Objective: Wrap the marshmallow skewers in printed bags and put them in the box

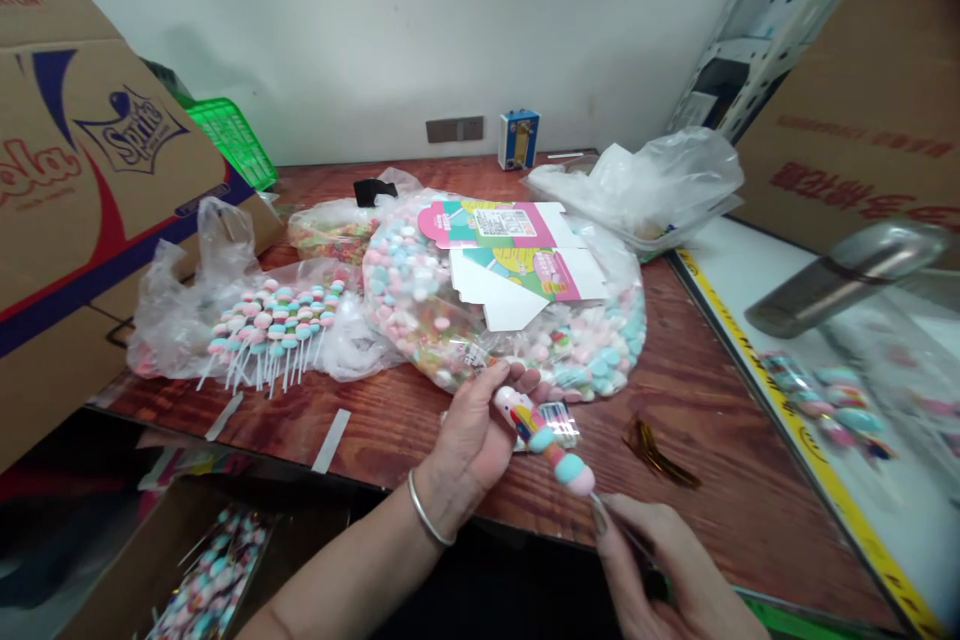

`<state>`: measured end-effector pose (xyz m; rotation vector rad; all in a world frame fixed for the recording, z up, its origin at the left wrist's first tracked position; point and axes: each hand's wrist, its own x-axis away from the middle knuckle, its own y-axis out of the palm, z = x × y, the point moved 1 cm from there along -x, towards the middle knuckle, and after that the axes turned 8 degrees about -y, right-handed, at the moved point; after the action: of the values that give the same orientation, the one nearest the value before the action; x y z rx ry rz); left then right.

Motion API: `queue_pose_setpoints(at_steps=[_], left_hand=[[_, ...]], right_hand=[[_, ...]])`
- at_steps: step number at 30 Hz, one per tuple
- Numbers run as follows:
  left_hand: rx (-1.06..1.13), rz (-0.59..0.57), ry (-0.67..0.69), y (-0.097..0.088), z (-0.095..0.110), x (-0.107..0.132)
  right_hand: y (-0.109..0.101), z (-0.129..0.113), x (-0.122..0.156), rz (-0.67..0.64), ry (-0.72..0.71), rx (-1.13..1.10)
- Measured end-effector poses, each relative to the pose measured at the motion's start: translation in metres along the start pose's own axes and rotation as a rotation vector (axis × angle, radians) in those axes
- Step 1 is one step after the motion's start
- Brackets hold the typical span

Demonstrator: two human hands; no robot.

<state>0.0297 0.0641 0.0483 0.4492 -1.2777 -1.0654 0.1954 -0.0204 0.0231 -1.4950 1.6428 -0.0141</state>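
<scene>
My right hand (667,560) pinches the thin white stick of a marshmallow skewer (571,472), which has pink, blue and orange pieces and a colourful printed figure near its top. The skewer is tilted, its top end resting in my left hand (476,430). The left hand is palm up, its fingers curled behind the top piece and partly hidden. A shiny clear wrapper (561,423) with printed stripes lies behind the skewer, close to the left fingers. To the right, gold twist ties (656,455) lie on the brown table (720,410).
A big bag of marshmallows (622,340) carries a flattened printed carton (517,260). Finished-looking skewers (277,320) lie on plastic at left. A Sprite carton (112,150), a lower box of skewers (217,570), a steel flask (840,280) and a plastic-covered tray (645,190) stand around.
</scene>
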Motion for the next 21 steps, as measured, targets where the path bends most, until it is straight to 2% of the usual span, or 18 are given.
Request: queue_pose_setpoints(at_steps=[2,4,7,9,10,12,16,21], left_hand=[[-0.011,-0.027,-0.008,0.000,-0.002,0.001],[-0.027,-0.089,-0.021,-0.001,-0.003,0.001],[-0.046,-0.185,-0.018,-0.001,-0.004,0.001],[-0.071,-0.226,0.003,-0.001,-0.006,0.002],[-0.091,-0.237,0.009,0.000,-0.008,0.003],[-0.136,-0.243,0.005,0.000,-0.013,0.004],[-0.207,-0.245,-0.018,0.001,-0.028,0.008],[-0.165,-0.227,-0.048,0.000,-0.032,0.009]], right_hand=[[0.003,-0.004,0.001,-0.005,0.044,0.018],[0.005,-0.006,0.002,-0.083,0.188,-0.053],[0.010,-0.008,0.005,-0.234,0.517,-0.336],[0.016,-0.010,0.006,-0.274,0.711,-0.547],[0.019,-0.012,0.005,-0.269,0.757,-0.614],[0.024,-0.017,0.001,-0.238,0.721,-0.614],[0.033,-0.021,-0.011,-0.153,0.431,-0.309],[0.038,-0.012,-0.013,-0.090,0.183,-0.018]])
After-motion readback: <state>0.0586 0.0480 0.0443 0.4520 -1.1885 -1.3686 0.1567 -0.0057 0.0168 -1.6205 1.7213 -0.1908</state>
